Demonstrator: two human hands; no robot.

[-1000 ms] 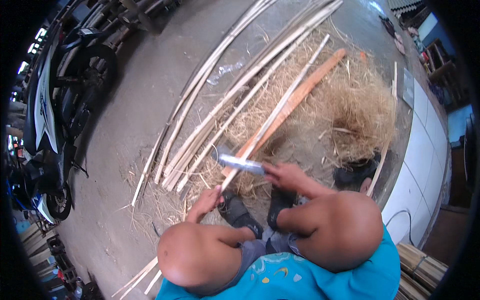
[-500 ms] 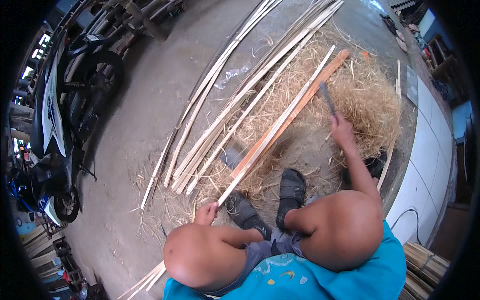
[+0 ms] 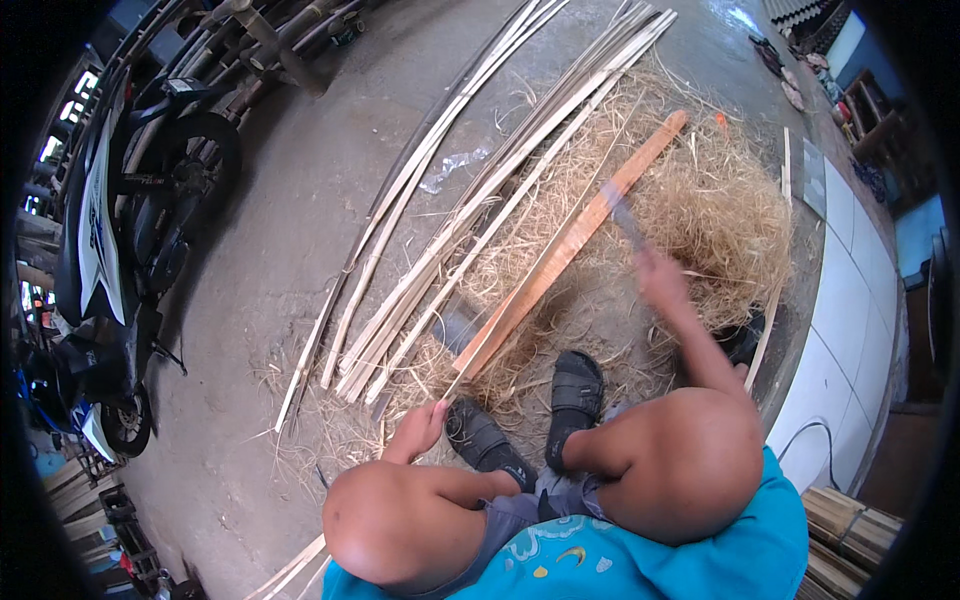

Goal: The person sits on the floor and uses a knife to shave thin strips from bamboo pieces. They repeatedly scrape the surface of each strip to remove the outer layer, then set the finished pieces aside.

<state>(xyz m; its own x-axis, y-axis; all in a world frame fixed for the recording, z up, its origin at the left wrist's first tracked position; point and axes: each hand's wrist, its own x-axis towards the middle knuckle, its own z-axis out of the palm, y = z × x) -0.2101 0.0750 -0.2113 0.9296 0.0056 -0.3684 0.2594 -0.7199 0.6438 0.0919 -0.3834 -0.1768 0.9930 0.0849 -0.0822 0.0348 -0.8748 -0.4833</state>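
Observation:
My left hand (image 3: 418, 430) is closed on the near end of a long, thin bamboo strip (image 3: 608, 152), beside my left sandal. The strip runs away from me along the left edge of an orange-brown wooden board (image 3: 570, 245), which lies slanting over a heap of shavings. My right hand (image 3: 661, 283), slightly blurred, grips the handle of a knife (image 3: 626, 218). The blurred blade points up and left, its tip over the board near the strip. Whether blade and strip touch, I cannot tell.
Several pale bamboo strips (image 3: 490, 195) lie bundled left of the board. Curly shavings (image 3: 730, 220) heap up at its right. My sandals (image 3: 576, 385) stand at its near end. A motorcycle (image 3: 110, 240) is parked at far left; white tiles (image 3: 835, 320) edge the right side.
The knife has swung left from beside the board to over it, with my right hand following. The held strip now looks narrower and darker, as if turned on edge.

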